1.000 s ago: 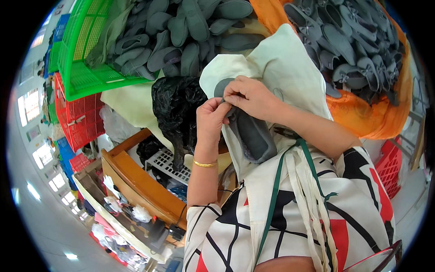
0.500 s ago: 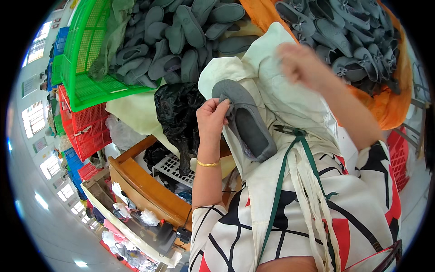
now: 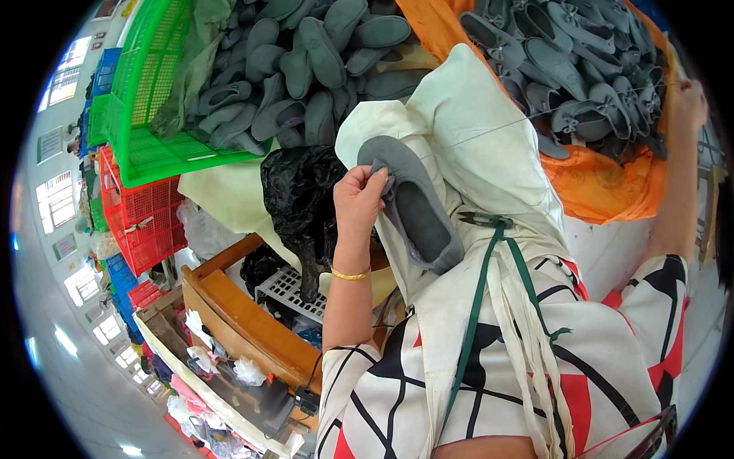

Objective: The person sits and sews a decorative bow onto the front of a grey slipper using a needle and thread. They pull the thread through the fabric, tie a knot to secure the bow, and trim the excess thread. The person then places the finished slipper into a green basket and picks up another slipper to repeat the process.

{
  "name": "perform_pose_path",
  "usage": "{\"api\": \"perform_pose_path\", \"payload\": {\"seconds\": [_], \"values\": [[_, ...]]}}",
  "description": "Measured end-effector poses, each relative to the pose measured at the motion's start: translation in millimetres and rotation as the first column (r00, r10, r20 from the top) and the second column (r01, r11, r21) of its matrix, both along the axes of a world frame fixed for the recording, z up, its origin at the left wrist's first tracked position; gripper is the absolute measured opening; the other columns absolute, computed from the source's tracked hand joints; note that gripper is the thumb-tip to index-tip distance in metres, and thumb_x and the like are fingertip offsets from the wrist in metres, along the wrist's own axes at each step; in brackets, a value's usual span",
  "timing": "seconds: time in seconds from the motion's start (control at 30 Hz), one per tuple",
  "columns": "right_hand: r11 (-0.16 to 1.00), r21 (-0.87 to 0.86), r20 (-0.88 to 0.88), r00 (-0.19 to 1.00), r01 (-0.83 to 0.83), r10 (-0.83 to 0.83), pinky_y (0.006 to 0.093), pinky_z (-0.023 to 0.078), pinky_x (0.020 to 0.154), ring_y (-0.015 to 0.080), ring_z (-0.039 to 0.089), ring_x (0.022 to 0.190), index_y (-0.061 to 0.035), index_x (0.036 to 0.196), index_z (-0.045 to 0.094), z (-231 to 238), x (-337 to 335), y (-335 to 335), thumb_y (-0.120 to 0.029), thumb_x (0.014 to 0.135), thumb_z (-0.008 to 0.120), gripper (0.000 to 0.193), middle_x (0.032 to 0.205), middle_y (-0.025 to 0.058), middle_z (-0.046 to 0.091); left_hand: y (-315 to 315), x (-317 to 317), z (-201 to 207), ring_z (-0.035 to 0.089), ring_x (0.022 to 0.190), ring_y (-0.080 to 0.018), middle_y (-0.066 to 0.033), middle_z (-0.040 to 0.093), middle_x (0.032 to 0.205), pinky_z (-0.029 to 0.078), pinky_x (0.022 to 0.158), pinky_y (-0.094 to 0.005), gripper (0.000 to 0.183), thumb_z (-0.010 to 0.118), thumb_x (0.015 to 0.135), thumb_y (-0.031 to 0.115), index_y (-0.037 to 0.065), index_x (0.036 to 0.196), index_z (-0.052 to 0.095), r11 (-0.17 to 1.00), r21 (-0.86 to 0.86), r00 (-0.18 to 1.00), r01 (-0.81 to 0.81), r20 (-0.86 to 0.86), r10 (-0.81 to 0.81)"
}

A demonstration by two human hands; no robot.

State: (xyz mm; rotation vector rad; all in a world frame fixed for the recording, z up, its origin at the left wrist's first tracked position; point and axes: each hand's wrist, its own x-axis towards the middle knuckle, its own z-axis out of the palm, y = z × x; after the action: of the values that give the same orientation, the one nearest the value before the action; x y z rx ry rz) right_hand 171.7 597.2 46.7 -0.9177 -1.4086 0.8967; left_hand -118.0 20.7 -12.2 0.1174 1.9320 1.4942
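Observation:
A grey slipper lies on my apron-covered lap, sole down, its toe pointing away from me. My left hand is closed in a pinch on a small grey bow at the slipper's vamp. Far to the right, my right hand is raised with its fingers closed. A thin dark thread runs taut from near the slipper toward that hand. Whether a needle is in those fingers is too small to tell. Small thread snips hang on a green cord at my waist.
A green basket at the far left holds many grey slippers. More slippers with bows lie in an orange cloth at the far right. A black plastic bag, a wooden drawer and a red crate stand to the left.
My right hand has swept from above my lap out to the far right, and the thread now shows stretched behind it. My left hand and the slipper have hardly moved.

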Motion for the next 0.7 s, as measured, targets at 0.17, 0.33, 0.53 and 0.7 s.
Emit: {"api": "perform_pose_path", "payload": {"seconds": [0.17,0.33,0.53,0.7], "values": [[0.877,-0.275,0.072,0.902,-0.393,0.427,0.0302,0.051,0.087,0.0120,0.062,0.083,-0.0069,0.113,0.060,-33,-123,-164,-0.012,0.094,0.059,0.019,0.097,0.0017,0.059,-8,6,3,0.051,0.060,-0.0058,0.0024,0.056,0.073,0.043,0.053,-0.0229,0.020,0.073,0.090,0.019,0.003,0.099,0.066,0.989,-0.148,0.943,0.009,-0.329,-0.058],[0.340,-0.080,0.608,0.224,-0.937,0.761,0.0366,0.051,0.080,0.0266,0.062,0.092,-0.0048,0.109,0.063,-64,-181,-323,-0.008,0.089,0.060,0.020,0.097,0.0115,0.063,1,20,14,0.055,0.062,-0.0181,-0.0038,0.052,0.073,0.047,0.055,-0.0300,0.025,0.071,0.085,0.012,0.005,0.109,0.066,0.875,-0.482,0.151,-0.049,-0.869,-0.471],[0.116,-0.149,0.833,-0.061,-0.982,0.550,0.0417,0.052,0.072,0.0314,0.064,0.086,-0.0055,0.086,0.061,-79,-206,-353,-0.017,0.085,0.068,0.013,0.085,0.0099,0.061,-4,26,12,0.061,0.074,-0.0256,-0.0073,0.059,0.085,0.052,0.061,-0.0355,0.040,0.070,0.078,0.011,0.006,0.117,0.062,0.819,-0.569,0.357,0.082,-0.750,-0.557],[0.440,-0.038,0.618,0.325,-0.897,0.716,0.0369,0.051,0.067,0.0214,0.061,0.077,-0.0070,0.081,0.058,-70,-234,-362,-0.025,0.093,0.065,0.022,0.080,0.0056,0.058,4,28,12,0.063,0.083,-0.0287,-0.0100,0.062,0.093,0.053,0.066,-0.0378,0.046,0.076,0.076,0.017,0.005,0.116,0.057,0.813,-0.579,0.460,0.058,-0.708,-0.536]]}}
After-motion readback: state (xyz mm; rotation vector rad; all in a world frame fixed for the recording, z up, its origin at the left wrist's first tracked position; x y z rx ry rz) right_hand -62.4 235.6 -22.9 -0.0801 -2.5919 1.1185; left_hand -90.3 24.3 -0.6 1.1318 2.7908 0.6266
